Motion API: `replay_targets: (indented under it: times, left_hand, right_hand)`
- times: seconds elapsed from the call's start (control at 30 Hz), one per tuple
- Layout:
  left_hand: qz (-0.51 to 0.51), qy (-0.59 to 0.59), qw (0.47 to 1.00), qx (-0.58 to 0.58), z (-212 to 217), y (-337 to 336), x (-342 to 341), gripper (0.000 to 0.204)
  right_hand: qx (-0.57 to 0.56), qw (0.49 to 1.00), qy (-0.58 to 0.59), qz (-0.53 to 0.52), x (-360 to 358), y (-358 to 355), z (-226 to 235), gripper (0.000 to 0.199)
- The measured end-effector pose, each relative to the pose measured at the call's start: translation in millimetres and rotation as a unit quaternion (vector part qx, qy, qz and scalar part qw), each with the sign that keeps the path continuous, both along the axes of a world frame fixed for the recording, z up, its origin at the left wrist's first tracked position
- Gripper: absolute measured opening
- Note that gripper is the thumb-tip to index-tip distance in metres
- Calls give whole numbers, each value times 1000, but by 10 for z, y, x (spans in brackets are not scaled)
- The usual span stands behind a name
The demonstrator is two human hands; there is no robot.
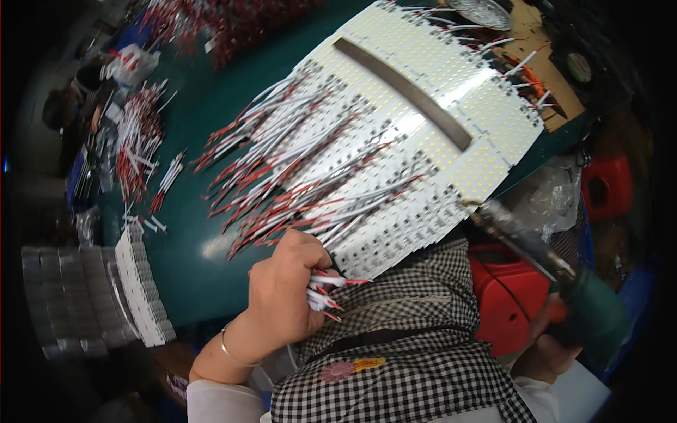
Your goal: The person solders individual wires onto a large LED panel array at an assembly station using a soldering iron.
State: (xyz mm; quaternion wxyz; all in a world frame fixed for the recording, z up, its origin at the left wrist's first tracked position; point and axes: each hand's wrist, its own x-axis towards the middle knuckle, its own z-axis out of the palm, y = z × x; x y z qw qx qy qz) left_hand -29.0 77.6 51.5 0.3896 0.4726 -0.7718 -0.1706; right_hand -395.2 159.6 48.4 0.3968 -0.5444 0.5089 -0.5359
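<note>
A sheet of white LED circuit boards [395, 190] lies aslant on the green table, with rows of small yellow LEDs and many white wires with red ends [282, 162] attached along its left part. My left hand [282, 285] is closed around a small bunch of white wires [326, 296] at the sheet's near edge, their red tips pointing right. At the lower right, my right hand [546, 358] grips a soldering iron [529, 243] with a blurred green handle. Its tip is at the sheet's right edge; whether it touches cannot be told. A dark curved metal bar [405, 92] rests across the sheet.
Loose wire bundles [137, 141] lie on the green table [194, 254] at left. A stack of white boards [137, 285] stands at the near left, and more red wires [226, 28] at the back. A red stool [501, 303] stands by my right side.
</note>
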Motion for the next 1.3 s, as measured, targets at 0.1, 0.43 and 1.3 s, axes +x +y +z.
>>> replay_targets:
  times: [0.1,0.43,1.3]
  left_hand:
    - [1,-29,1000,-5,-279,211,193,34]
    - [54,-103,992,-44,-490,532,125,56]
    - [61,-42,997,-8,-604,470,67,46]
  right_hand:
    - [34,991,-18,130,107,35,-194,71]
    - [-10,980,-95,-173,-311,677,-545,65]
    - [249,933,4,261,647,-61,-201,51]
